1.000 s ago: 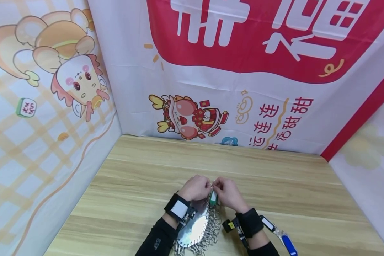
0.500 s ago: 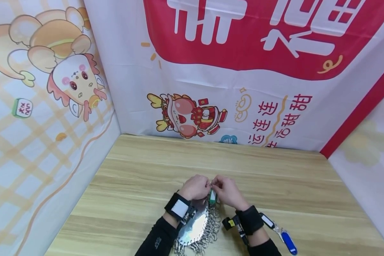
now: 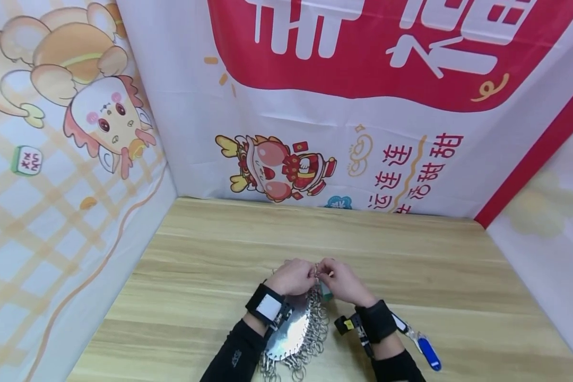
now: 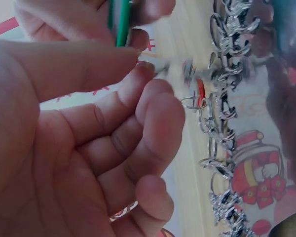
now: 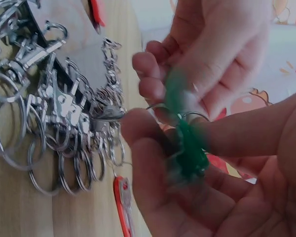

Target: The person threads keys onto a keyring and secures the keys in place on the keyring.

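Note:
My left hand (image 3: pixel 293 277) and right hand (image 3: pixel 342 281) meet at the far end of a shiny metal plate (image 3: pixel 286 337) edged with clasps and split rings. In the left wrist view my left thumb and forefinger (image 4: pixel 145 74) pinch a small silver piece, partly hidden. My right hand (image 5: pixel 237 192) pinches a metal ring that carries a green key tag (image 5: pixel 190 153). This tag is blurred in the right wrist view and hangs under the right fingers in the head view. Rows of clasps and rings (image 5: pixel 64 113) lie close beside both hands.
A blue key tag (image 3: pixel 428 353) joined to a white-labelled tag lies on the wooden table (image 3: pixel 210 239), right of my right wrist. A red key tag (image 5: pixel 122 202) shows beside the rings. Printed cloth walls (image 3: pixel 286 106) stand behind and at both sides.
The green key tag has turned and shifted slightly right under my right fingers. Both hands stay together at the plate's far end. The head view has tilted down a little.

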`<state>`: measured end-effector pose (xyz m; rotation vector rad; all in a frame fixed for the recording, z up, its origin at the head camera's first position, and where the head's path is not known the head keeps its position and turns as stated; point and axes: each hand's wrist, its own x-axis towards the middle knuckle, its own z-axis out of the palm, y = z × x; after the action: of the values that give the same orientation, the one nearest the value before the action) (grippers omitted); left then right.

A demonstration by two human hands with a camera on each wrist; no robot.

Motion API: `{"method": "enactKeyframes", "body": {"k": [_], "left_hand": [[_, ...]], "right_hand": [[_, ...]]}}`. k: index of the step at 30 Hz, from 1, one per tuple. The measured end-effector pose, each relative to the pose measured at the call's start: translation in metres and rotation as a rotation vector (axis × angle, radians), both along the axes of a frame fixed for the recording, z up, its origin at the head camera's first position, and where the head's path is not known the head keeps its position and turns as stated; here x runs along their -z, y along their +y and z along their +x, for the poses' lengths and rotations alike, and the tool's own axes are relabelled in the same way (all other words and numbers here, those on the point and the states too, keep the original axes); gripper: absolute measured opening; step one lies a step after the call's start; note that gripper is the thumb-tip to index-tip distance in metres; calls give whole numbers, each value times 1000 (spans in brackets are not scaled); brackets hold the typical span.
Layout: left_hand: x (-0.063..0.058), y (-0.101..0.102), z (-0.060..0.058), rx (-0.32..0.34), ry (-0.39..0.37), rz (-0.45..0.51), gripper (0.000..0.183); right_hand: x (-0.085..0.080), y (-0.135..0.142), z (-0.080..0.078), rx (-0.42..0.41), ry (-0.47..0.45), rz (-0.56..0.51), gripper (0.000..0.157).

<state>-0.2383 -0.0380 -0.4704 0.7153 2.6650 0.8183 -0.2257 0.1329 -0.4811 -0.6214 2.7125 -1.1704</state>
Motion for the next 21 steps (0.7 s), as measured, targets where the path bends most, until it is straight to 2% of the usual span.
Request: {"method": "enactKeyframes", "body": {"k": [3, 6, 9, 12, 17, 21], "left_hand": [[0, -2, -2, 20, -20, 20, 23], [-3, -6, -2, 7, -67, 44, 22], [-10, -11, -1, -23, -102, 64, 24], [-13, -14, 0, -28, -105, 65, 26], [-18, -18, 4, -28, -90, 56, 30], [-25, -23, 6, -3, -34, -11, 36]], "right_hand": [[-3, 8, 2, -24, -63, -1, 12], [-6, 17, 1, -33, -94, 40, 18], [-12, 23, -5, -55, -49, 152, 23], [-11, 27, -12, -97, -12, 248, 22], [3, 35, -24, -164, 29, 362, 16], [14, 38, -30, -210, 89, 384, 17]]}}
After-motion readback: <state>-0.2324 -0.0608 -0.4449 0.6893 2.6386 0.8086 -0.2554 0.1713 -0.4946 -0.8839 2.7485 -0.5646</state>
